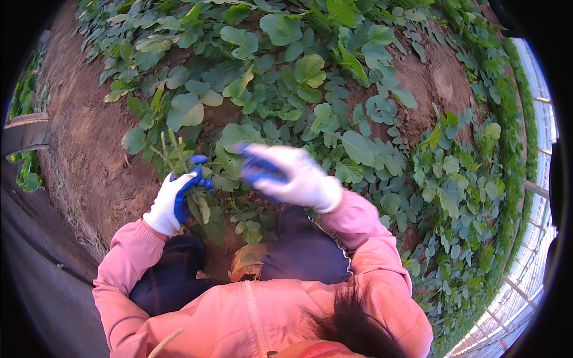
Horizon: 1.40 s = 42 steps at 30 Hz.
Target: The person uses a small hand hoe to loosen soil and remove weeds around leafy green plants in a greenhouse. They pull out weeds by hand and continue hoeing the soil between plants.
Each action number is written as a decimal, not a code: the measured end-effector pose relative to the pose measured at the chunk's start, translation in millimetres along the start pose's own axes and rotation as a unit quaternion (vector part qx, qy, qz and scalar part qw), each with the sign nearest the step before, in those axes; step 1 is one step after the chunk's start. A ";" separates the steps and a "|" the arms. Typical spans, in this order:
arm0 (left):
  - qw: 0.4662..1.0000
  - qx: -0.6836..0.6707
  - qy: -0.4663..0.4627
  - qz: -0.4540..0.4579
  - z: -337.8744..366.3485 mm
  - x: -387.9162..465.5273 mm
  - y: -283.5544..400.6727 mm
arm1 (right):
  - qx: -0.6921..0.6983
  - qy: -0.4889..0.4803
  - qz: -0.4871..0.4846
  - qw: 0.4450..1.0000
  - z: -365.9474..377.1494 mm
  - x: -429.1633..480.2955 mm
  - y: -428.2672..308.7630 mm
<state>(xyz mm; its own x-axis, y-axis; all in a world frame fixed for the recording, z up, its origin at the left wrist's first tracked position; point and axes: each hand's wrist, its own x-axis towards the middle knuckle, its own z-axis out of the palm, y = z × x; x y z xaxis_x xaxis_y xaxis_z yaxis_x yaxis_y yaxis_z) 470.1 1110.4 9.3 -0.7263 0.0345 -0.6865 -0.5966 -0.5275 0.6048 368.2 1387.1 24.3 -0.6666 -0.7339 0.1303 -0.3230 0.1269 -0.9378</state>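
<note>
My left hand (179, 192), in a white glove with a blue coated palm, is closed around a bunch of green leafy stems (177, 154). The stem ends point up and away from me, and some leaves hang below the fist. To its right, my right hand (286, 174) in a matching glove is raised over the plants; its fingers are blurred, and I cannot tell whether they hold anything. Broad lobed leaves of the leafy green plants (239, 134) grow just beyond both hands.
Rows of leafy plants (456, 188) cover the soil ahead and to the right. Bare brown soil (85, 134) lies at the left, beside a dark sheet (40, 250). A yellowish object (250, 259) sits between my knees. A framed translucent wall (515, 295) stands far right.
</note>
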 end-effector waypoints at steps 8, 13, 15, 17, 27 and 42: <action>0.997 -0.007 0.033 -0.065 -13.3 -6.1 5.5 | -0.278 0.211 0.321 0.880 -146.2 -23.7 142.8; 0.996 0.020 0.014 -0.090 2.1 1.3 12.3 | -0.367 0.068 0.583 0.722 -166.9 27.0 228.2; 0.996 0.003 0.000 -0.085 -0.9 1.2 13.0 | -0.462 0.125 0.621 0.621 -162.7 26.5 256.7; 0.996 -0.008 -0.020 -0.089 0.7 10.5 9.8 | -0.452 0.118 0.613 0.638 -202.3 -0.2 289.4; 0.994 0.014 0.047 -0.094 -12.9 14.7 8.1 | -0.508 0.197 0.453 0.706 -208.1 -5.1 332.5; 0.994 0.015 0.028 -0.103 -8.5 13.5 -1.8 | -0.399 0.110 0.471 0.779 -176.0 16.5 236.5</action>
<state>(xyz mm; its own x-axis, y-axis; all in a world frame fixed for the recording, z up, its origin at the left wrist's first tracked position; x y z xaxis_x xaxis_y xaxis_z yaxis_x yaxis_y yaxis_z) 464.3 1104.6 -4.5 -0.5687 0.0915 -0.8174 -0.7410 -0.4885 0.4609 162.6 1522.5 -138.7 -0.9310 0.0563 -0.3607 0.1224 0.9790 -0.1629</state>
